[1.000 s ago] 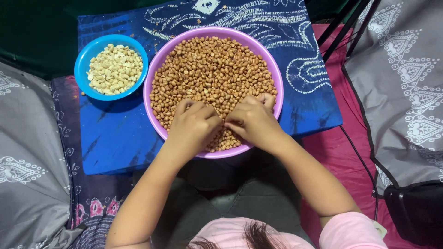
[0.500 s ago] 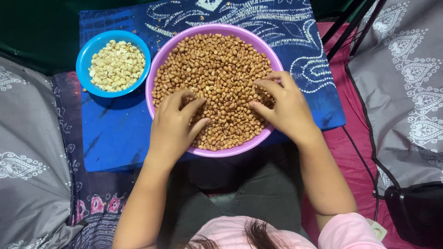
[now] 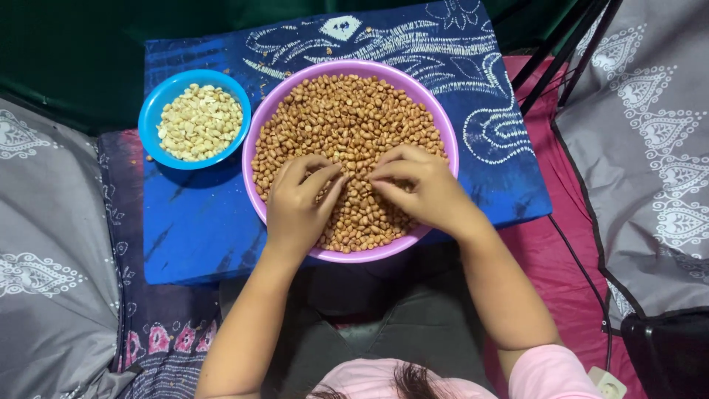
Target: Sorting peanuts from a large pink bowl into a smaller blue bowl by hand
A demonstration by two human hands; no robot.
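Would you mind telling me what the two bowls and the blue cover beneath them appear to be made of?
The purple bowl and the small blue bowl look like moulded plastic: uniform bright colour, thin smooth rims with a slight sheen. The blue cover seems to be dyed cloth, matte, with white patterning, though this is less certain.

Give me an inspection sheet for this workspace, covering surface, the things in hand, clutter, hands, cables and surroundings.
Surface: blue patterned cloth over a low board.
Things in hand: purple bowl full of brown-skinned peanuts.
Clutter: blue bowl of pale peeled peanuts, a few specks on the cloth.
Hands: left hand and right hand both rest in the purple bowl, fingers on peanuts.
Cables: black cable on the pink mat.
Surroundings: grey patterned cushions either side.
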